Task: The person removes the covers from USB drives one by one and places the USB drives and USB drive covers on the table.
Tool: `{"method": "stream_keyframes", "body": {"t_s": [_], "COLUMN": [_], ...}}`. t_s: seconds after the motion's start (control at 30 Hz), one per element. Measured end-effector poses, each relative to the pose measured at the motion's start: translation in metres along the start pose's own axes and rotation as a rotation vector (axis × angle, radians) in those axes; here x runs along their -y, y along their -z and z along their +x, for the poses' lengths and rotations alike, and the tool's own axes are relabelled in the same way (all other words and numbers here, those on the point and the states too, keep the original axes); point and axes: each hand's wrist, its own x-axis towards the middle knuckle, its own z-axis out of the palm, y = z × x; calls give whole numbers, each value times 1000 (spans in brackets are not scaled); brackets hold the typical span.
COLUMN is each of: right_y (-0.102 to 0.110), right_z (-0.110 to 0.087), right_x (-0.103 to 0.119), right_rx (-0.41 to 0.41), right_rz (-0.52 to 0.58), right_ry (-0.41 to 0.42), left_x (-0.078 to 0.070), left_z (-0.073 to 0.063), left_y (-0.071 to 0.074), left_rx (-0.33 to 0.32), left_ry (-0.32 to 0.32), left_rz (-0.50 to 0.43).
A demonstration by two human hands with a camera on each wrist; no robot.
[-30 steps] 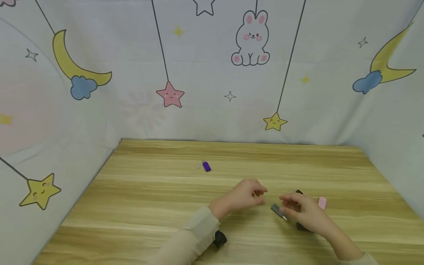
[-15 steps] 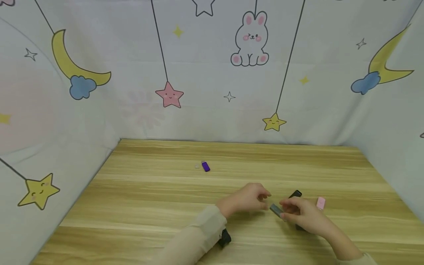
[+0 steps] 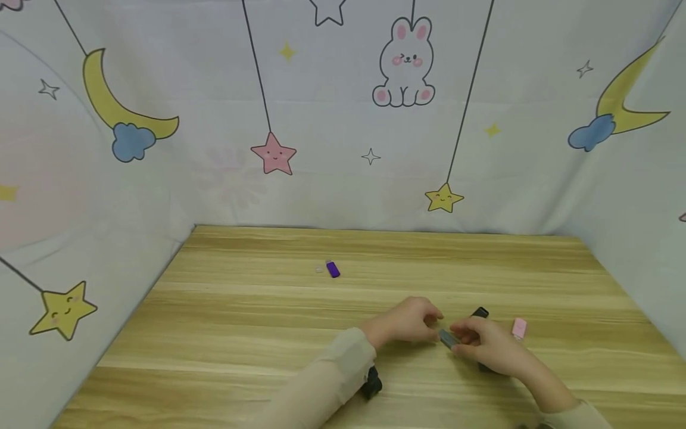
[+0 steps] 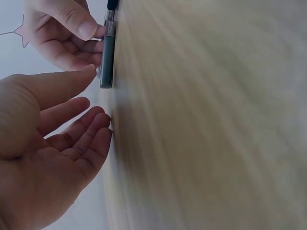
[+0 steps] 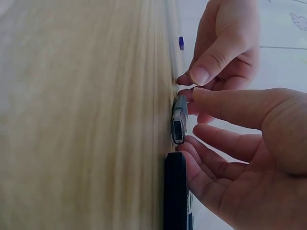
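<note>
A grey USB stick [image 3: 448, 339] lies on the wooden table between the two hands, its metal plug [image 5: 179, 130] facing the right wrist camera. My left hand [image 3: 412, 320] is at its far-left end, fingers loosely bent and apart, holding nothing. On the other side, my right hand [image 3: 490, 345] has its thumb and fingers spread around the plug end, with a gap between thumb and fingertips. A black stick-like thing [image 3: 480, 312] shows behind the right hand, and a dark piece [image 3: 489, 369] shows below it; the hand hides the rest.
A pink USB stick [image 3: 518, 328] lies right of the right hand. Farther back on the table [image 3: 241, 333] are a purple USB stick [image 3: 333, 269] and a small clear cap [image 3: 318, 270]. A printed cloth [image 3: 332, 179] rises along the table's back and sides.
My left hand has moved right and slightly nearer, up to the grey USB stick. The right hand has shifted slightly; the stick's position barely differs.
</note>
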Motion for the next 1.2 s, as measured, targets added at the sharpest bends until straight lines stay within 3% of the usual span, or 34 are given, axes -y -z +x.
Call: {"method": "stream_keyframes", "body": {"t_s": [0.33,0.7,1.2], "right_y": [-2,-3,-6], "right_z": [4,5,7], "right_x": [1,3,3], "right_rx": [24,39,44], "right_rz": [8,18,16], "right_ry": [-21,-38,-32], "left_x": [-1,-4,-6], "left_z": [5,8,9], "left_y": [-4,-5,-8], "left_rx": [22,40,51], "left_ry": [20,-10,-29], "left_rz": [33,129,178]}}
